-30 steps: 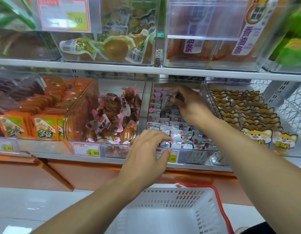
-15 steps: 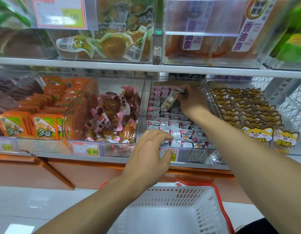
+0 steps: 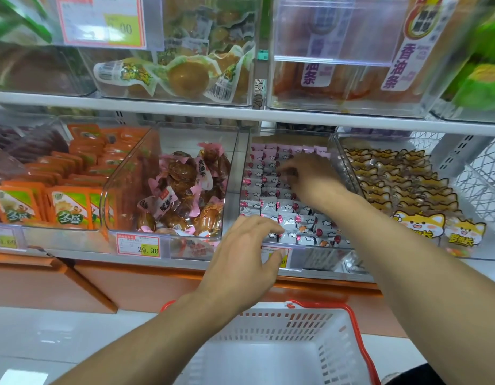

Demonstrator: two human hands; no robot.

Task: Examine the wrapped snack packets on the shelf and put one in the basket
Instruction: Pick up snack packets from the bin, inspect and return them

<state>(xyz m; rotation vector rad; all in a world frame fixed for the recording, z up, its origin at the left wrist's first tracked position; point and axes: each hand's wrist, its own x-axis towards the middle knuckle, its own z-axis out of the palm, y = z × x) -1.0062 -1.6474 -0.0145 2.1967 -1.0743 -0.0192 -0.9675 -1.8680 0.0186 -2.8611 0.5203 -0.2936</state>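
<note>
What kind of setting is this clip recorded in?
Most likely a shop's snack aisle. Clear bins of wrapped snack packets sit in rows on shelves, printed price tags are clipped to the shelf edge, and a white shopping basket with red handles waits below the hands.

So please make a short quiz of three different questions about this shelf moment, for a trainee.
1. True or false: the white basket already holds a packet.
2. The right hand reaches into which bin? A. orange packs B. pink-and-white packets C. cat-face packs
3. Fill in: the readable price tag shows ____.

Key: 1 false, its visible part holds nothing. 2 B. 3 29.90.
</note>
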